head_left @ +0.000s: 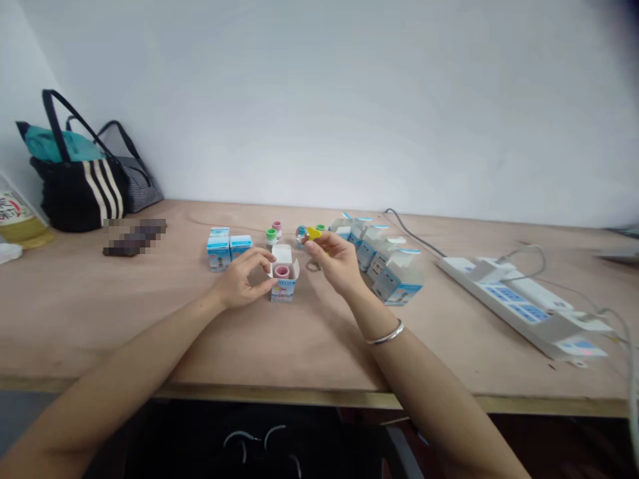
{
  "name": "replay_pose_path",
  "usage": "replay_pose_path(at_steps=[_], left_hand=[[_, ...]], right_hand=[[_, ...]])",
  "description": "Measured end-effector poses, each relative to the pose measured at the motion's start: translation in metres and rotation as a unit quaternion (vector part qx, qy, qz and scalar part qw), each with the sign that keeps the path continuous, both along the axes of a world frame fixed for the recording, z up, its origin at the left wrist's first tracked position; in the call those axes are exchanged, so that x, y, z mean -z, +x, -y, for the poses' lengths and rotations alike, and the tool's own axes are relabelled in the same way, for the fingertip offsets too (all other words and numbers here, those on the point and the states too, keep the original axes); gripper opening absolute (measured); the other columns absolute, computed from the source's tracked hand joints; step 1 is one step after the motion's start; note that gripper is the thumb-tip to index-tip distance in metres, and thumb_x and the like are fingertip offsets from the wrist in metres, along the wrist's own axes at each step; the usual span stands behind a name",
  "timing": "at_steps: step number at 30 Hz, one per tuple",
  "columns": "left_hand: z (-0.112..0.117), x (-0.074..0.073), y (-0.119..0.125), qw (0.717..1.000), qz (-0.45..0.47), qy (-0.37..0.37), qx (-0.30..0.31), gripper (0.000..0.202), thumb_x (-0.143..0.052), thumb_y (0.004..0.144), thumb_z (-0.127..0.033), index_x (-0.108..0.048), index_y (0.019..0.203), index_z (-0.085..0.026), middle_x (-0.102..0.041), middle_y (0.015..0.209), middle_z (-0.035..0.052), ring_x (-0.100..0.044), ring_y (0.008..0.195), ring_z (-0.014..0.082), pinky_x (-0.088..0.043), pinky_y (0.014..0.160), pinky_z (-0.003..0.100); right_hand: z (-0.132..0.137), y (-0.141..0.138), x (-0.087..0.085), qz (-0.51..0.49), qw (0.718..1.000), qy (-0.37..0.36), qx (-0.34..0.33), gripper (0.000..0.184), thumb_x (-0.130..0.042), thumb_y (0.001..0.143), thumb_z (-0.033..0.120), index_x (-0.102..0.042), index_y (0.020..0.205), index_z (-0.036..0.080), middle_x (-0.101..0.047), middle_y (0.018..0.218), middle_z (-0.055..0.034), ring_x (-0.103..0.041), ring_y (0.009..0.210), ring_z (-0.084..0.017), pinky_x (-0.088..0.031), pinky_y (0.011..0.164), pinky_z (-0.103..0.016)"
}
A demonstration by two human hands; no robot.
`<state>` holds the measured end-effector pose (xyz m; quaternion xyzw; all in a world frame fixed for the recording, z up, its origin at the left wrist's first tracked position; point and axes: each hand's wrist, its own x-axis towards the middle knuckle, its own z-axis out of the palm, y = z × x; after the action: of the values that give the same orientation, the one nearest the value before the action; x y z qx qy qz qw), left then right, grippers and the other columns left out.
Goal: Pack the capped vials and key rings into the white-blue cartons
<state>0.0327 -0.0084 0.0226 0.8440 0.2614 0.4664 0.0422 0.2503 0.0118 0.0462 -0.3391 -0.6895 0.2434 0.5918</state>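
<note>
My left hand (244,278) steadies a small white-and-blue carton (283,291) from its left side, thumb and fingers against it. The carton stands upright with its flaps up, and a pink round-topped piece (282,272) sits inside. My right hand (340,261) pinches a small yellow piece (314,233) with a clear, rounded part, held just above and right of the carton; its exact kind is unclear. Behind the carton stand small containers with a green top (271,234), a pink top (277,227) and another green top (320,227). Something blue behind the clear part is partly hidden.
Closed cartons (218,258) stand left of my left hand. Several open cartons (399,283) line up on the right, near a white power strip (519,309) with cables. A dark phone-like object (132,239), bags (80,193) and a bottle (22,223) are at the left.
</note>
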Motion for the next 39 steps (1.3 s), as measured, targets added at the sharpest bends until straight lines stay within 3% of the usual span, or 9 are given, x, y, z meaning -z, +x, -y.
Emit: replay_pose_path(at_steps=[2, 7, 16, 19, 24, 27, 32, 35, 39], left_hand=[[0.0, 0.0, 0.0, 1.0, -0.007, 0.002, -0.002, 0.012, -0.063, 0.078, -0.025, -0.054, 0.082, -0.018, -0.061, 0.103, 0.0072, -0.059, 0.099, 0.018, -0.048, 0.087, 0.034], [0.001, -0.001, 0.0, 0.999, -0.051, 0.011, 0.002, 0.018, -0.059, 0.082, -0.023, -0.06, 0.099, -0.021, -0.057, 0.109, 0.0075, -0.057, 0.103, 0.0186, -0.048, 0.091, 0.035], [0.0, 0.001, 0.002, 0.999, -0.05, 0.014, -0.002, 0.012, -0.059, 0.081, -0.023, -0.061, 0.093, -0.02, -0.056, 0.108, 0.0079, -0.057, 0.103, 0.0188, -0.048, 0.093, 0.036], [-0.001, 0.001, 0.002, 0.999, -0.047, 0.014, -0.004, 0.012, -0.06, 0.081, -0.023, -0.061, 0.092, -0.02, -0.056, 0.108, 0.0079, -0.057, 0.103, 0.0189, -0.048, 0.092, 0.036], [-0.001, 0.001, 0.002, 0.999, -0.041, 0.017, -0.003, 0.011, -0.06, 0.081, -0.023, -0.061, 0.092, -0.019, -0.057, 0.107, 0.008, -0.058, 0.102, 0.0187, -0.048, 0.092, 0.036], [0.0, 0.001, 0.002, 0.999, -0.038, 0.017, -0.004, 0.011, -0.06, 0.081, -0.023, -0.061, 0.092, -0.019, -0.057, 0.107, 0.0079, -0.058, 0.102, 0.0186, -0.048, 0.092, 0.036], [0.0, 0.002, 0.002, 0.999, -0.039, 0.022, -0.005, 0.013, -0.06, 0.081, -0.023, -0.061, 0.093, -0.02, -0.058, 0.107, 0.0078, -0.058, 0.102, 0.0188, -0.048, 0.092, 0.036], [0.0, 0.002, 0.002, 0.999, -0.039, 0.022, -0.002, 0.013, -0.06, 0.081, -0.023, -0.062, 0.094, -0.02, -0.058, 0.107, 0.0077, -0.058, 0.102, 0.0184, -0.048, 0.092, 0.036], [0.0, 0.002, 0.003, 0.999, -0.036, 0.016, -0.006, 0.013, -0.06, 0.081, -0.024, -0.062, 0.093, -0.02, -0.058, 0.107, 0.0076, -0.058, 0.102, 0.0183, -0.048, 0.091, 0.035]], right_hand=[[0.012, -0.01, -0.005, -0.02, 0.998, -0.031, -0.048, 0.03, -0.07, 0.069, 0.047, -0.064, 0.079, 0.02, -0.068, 0.084, -0.0032, -0.062, 0.079, -0.018, -0.048, 0.076, -0.033], [0.031, -0.019, -0.009, 0.024, 0.994, -0.102, -0.043, 0.03, -0.078, 0.059, 0.043, -0.067, 0.068, 0.017, -0.068, 0.073, -0.003, -0.062, 0.069, -0.017, -0.05, 0.07, -0.031], [0.033, -0.013, -0.013, 0.086, 0.977, -0.191, -0.043, 0.036, -0.079, 0.058, 0.043, -0.069, 0.077, 0.015, -0.071, 0.072, -0.0047, -0.062, 0.062, -0.016, -0.047, 0.058, -0.027], [0.034, -0.015, -0.01, 0.107, 0.98, -0.166, -0.018, 0.035, -0.077, 0.061, 0.045, -0.067, 0.076, 0.015, -0.07, 0.07, -0.0041, -0.062, 0.063, -0.016, -0.046, 0.058, -0.027], [0.026, -0.012, 0.0, 0.17, 0.983, -0.04, 0.051, 0.03, -0.076, 0.062, 0.043, -0.061, 0.066, 0.017, -0.062, 0.071, -0.0025, -0.057, 0.068, -0.016, -0.045, 0.063, -0.028], [0.021, -0.009, 0.003, 0.16, 0.985, 0.005, 0.067, 0.035, -0.077, 0.062, 0.043, -0.061, 0.08, 0.018, -0.062, 0.082, -0.0041, -0.056, 0.073, -0.016, -0.047, 0.067, -0.029], [0.018, -0.004, 0.002, 0.191, 0.98, 0.05, -0.014, 0.029, -0.071, 0.07, 0.049, -0.067, 0.079, 0.022, -0.064, 0.086, -0.0052, -0.059, 0.083, -0.019, -0.047, 0.078, -0.034], [0.015, 0.0, 0.0, 0.198, 0.978, 0.063, -0.016, 0.029, -0.072, 0.067, 0.051, -0.07, 0.076, 0.023, -0.064, 0.09, -0.0059, -0.06, 0.088, -0.021, -0.046, 0.083, -0.037], [0.01, 0.009, -0.003, 0.261, 0.958, 0.097, -0.074, 0.045, -0.075, 0.06, 0.053, -0.071, 0.094, 0.024, -0.064, 0.104, -0.0084, -0.057, 0.1, -0.024, -0.043, 0.09, -0.041]])
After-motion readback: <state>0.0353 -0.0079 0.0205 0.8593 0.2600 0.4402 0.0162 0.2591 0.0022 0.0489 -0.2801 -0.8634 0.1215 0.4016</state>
